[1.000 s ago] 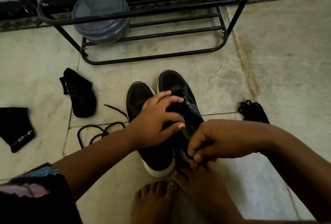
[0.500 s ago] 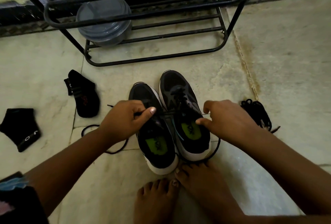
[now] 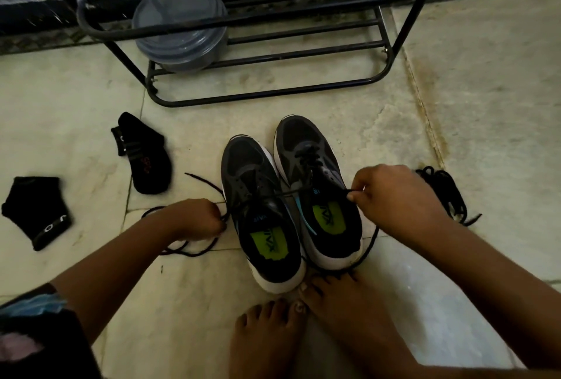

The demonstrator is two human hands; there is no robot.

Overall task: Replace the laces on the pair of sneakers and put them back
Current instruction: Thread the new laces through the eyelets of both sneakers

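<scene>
Stone floor (image 3: 470,81) (stained); both hands' fingers pinch lace (image 3: 315,192) ends over sneakers (image 3: 291,196), left hand (image 3: 194,221), right hand (image 3: 394,193).

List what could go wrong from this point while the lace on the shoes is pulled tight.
1. The left hand and right hand pull one black lace sideways across both sneakers; the right sneaker could tip or slide, likely bumping the left sneaker.
2. Slack lace loops behind the heels by the bare feet and may snag on toes.
3. The spare lace bundle lies close to the right hand and could tangle.
</scene>
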